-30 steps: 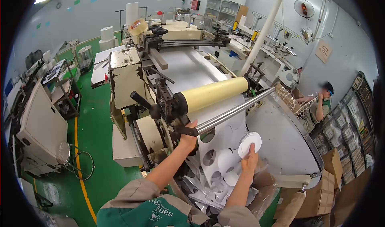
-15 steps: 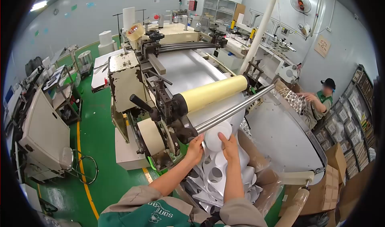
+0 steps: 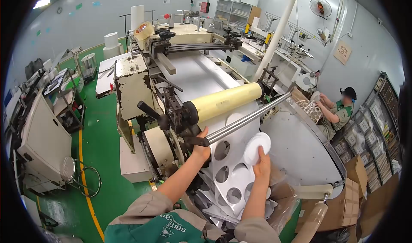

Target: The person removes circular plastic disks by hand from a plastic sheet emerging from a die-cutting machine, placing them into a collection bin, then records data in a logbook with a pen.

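Observation:
My right hand point(image 3: 262, 166) grips a stack of white round discs point(image 3: 256, 147) at its lower right edge, thumb on the face. My left hand point(image 3: 201, 145) is raised at the left end of the shiny metal bar point(image 3: 249, 118), against the edge of the white sheet; the bar's end block covers part of it and its fingers are mostly hidden. The white sheet with round holes point(image 3: 234, 174) hangs from under the yellow roller point(image 3: 227, 99) and falls in folds between my forearms. One disc outline shows on the sheet just behind the bar.
A cardboard box lined with clear plastic point(image 3: 285, 196) stands under the hanging sheet. To the right is a grey metal panel point(image 3: 300, 146). A co-worker point(image 3: 339, 110) at the far right handles a white disc beside a holed sheet. A round stool point(image 3: 68, 169) stands at left.
My hands have moved apart: the right went right with the discs, the left rose toward the bar's end. The holed sheet now hangs in plainer view. The co-worker has lifted a disc.

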